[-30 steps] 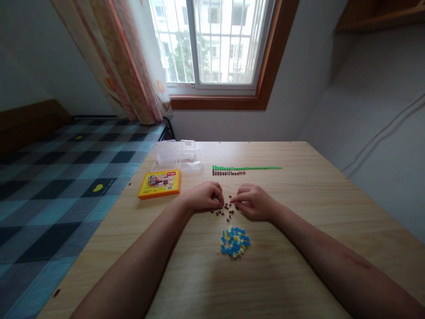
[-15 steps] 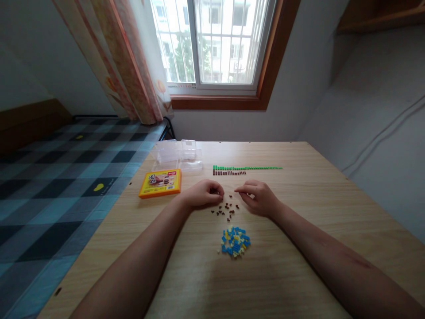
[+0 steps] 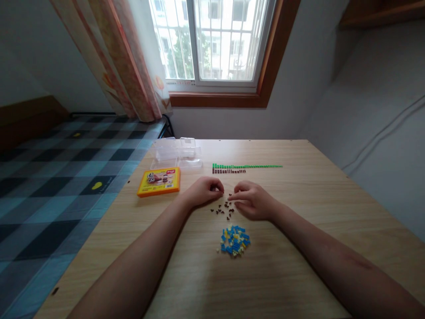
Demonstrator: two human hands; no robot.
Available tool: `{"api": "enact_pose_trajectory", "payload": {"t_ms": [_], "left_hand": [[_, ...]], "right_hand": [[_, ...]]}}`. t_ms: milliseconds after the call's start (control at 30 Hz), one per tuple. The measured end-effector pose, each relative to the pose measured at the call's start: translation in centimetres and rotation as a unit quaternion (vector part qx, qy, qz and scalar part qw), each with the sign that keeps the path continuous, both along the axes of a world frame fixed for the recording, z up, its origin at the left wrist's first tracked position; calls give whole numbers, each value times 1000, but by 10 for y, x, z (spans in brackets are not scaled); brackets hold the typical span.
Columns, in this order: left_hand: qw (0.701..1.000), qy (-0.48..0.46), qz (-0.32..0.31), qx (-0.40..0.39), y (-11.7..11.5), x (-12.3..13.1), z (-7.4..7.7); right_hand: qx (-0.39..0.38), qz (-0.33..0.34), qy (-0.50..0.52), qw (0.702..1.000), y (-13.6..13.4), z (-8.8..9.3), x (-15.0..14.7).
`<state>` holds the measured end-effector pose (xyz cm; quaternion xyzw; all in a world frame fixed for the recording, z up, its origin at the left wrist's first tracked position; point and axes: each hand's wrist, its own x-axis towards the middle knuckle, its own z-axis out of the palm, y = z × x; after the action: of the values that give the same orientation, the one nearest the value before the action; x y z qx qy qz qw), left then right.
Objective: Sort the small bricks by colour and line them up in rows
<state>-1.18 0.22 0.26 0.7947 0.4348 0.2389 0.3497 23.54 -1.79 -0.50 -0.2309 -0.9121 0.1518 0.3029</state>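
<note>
Left hand [image 3: 207, 190] curled in loosely low over the counter [image 3: 315, 181], finger ends tucked near the thumb; hard to tell from here if holding a bit or not. Right hand [image 3: 254, 201] half spread, pointing finger stretched out and thumb apart below, with no bit to be seen in the gap. Brown bits [image 3: 226, 204] loose on the counter, between the two hands and a little to the near side, some just beside the tip of the right pointing finger. Blue and yellow bits [image 3: 235, 241] in a pile on the near side of both hands, apart from the brown ones. Past the hands, a green row [image 3: 218, 166], and just on the near side of it, a brown row [image 3: 218, 171]. Out to the left of the left hand, a yellow box [image 3: 159, 180], with clear boxes [image 3: 166, 153] farther off behind it.

For working well with such tiny bits, go slow and light. Nudge one bit away from the rest with the right fingertip, then pinch it softly from two sides. Don't press hard on an edge, for fear of making it jump. Hold the left hand low and near, but out of the way.
</note>
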Motion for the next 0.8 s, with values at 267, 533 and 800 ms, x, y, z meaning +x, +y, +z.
{"api": "enact_pose_trajectory", "payload": {"t_ms": [267,533,800], "left_hand": [[998,30,18,59,-4,4,1],[998,25,20,57,-3,4,2],[999,34,-8,35,-4,3,5]], "right_hand": [[22,15,-65,998,-5,2,-8],[12,4,-31,999,-1,1,-3],[-2,31,-49,998,-4,1,-6]]}}
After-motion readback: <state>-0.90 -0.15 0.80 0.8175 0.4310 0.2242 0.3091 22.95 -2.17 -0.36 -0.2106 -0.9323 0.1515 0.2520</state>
